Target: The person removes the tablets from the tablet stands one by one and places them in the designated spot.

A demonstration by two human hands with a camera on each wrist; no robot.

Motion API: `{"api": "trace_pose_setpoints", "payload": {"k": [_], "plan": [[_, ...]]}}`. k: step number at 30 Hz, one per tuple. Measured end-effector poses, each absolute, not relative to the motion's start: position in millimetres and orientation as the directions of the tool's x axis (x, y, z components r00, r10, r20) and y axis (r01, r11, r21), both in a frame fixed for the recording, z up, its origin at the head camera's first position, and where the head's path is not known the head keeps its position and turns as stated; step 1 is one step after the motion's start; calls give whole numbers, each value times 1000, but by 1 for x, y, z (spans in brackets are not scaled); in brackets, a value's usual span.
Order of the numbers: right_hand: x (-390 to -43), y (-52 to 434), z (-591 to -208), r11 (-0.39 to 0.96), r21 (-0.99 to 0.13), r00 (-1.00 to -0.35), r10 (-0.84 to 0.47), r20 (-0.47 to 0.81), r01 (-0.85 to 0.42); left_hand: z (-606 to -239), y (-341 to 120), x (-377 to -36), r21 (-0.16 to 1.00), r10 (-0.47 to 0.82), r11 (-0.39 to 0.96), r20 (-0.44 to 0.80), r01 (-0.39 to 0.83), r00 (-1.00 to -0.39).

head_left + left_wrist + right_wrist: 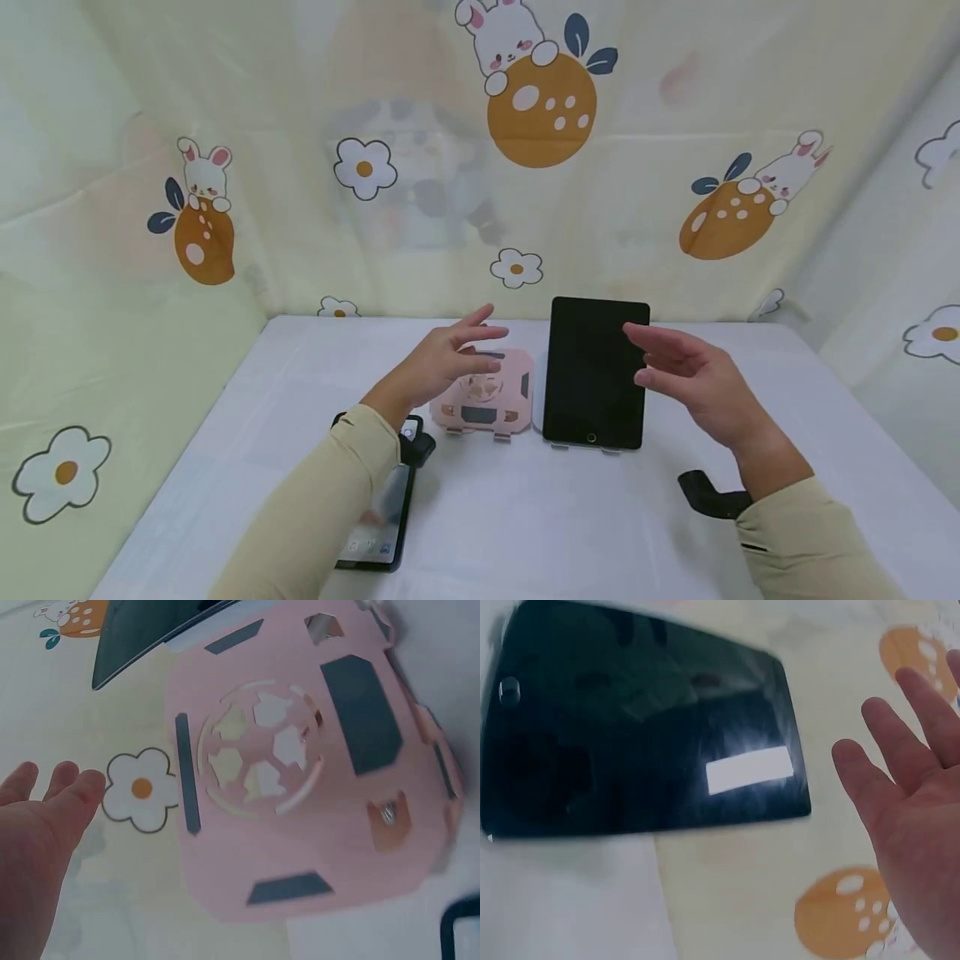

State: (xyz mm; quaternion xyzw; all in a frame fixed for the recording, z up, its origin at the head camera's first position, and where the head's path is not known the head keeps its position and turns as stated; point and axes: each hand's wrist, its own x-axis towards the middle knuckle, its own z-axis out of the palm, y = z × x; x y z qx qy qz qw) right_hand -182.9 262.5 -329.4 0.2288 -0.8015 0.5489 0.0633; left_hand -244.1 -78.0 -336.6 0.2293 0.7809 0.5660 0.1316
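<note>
Above the white table (525, 517), our fingers are straight and loosely spread on both hands, pinching and touching nothing: the left hand (442, 362) hovers over the empty pink tablet stand (486, 398), the right hand (693, 387) just in front of the black tablet (592, 371). That tablet leans upright on its own stand beside the pink one, propped so its dark screen faces us. A second tablet (375, 525) lies flat under our left sleeve.

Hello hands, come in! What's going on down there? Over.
Left hand open, above pink stand. Right hand open, holding nothing, beside black tablet propped upright. Nothing between them.
</note>
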Motion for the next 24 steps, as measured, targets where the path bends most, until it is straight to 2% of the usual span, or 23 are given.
{"api": "trace_pose_setpoints", "payload": {"k": [14, 24], "plan": [[-211, 305, -355, 336, -901, -961, -125, 247, -275, -349, -13, -271, 975, 442, 197, 7, 104, -897], [-229, 311, -368, 359, -920, -986, -107, 125, -156, -350, 18, -280, 981, 392, 191, -54, 25, -918]]}}
